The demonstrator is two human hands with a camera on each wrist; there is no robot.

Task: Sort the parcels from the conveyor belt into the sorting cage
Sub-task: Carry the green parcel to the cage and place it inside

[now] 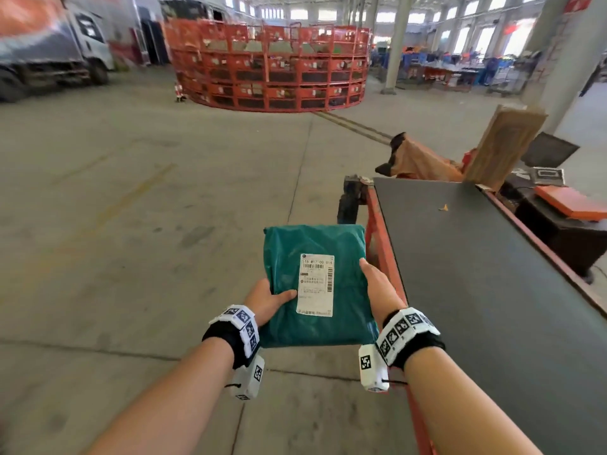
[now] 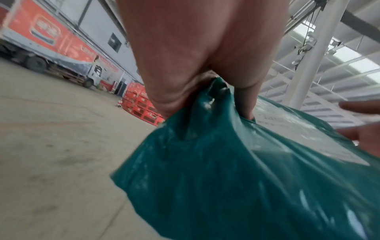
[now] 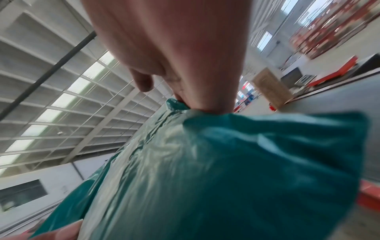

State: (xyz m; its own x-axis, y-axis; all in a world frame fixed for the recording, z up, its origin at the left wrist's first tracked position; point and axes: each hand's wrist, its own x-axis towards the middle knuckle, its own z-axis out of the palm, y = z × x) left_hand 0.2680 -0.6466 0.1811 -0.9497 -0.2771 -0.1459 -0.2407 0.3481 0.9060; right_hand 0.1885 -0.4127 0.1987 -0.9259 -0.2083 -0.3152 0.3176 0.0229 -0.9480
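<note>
Here you hold a teal plastic parcel (image 1: 315, 284) in front of you with both hands, off the conveyor belt (image 1: 492, 274) and just to its left, above the concrete floor (image 1: 131, 224). Your left hand (image 1: 267, 300) pinches the parcel's left edge, thumb pressed on top beside the label and fingers hidden beneath; the left wrist view shows the plastic bunched in that grip. Your right hand (image 1: 377, 284) pinches the right edge in the same way, thumb on top.

The white shipping label (image 1: 316, 284) faces up, with a barcode and a line that reads roughly "516 R17-00 015"; the smaller print under it is too blurred to read.

The belt's dark surface runs along your right inside a red frame, with only a small yellowish scrap (image 1: 443, 208) lying on it. At its far end a brown cardboard piece (image 1: 502, 146) stands tilted. The round red sorting cage (image 1: 269, 65) stands well ahead across the floor, its compartments tagged with slips too small to read. A truck (image 1: 49, 44) with an orange side panel is parked at far left; its logo is blurred.
</note>
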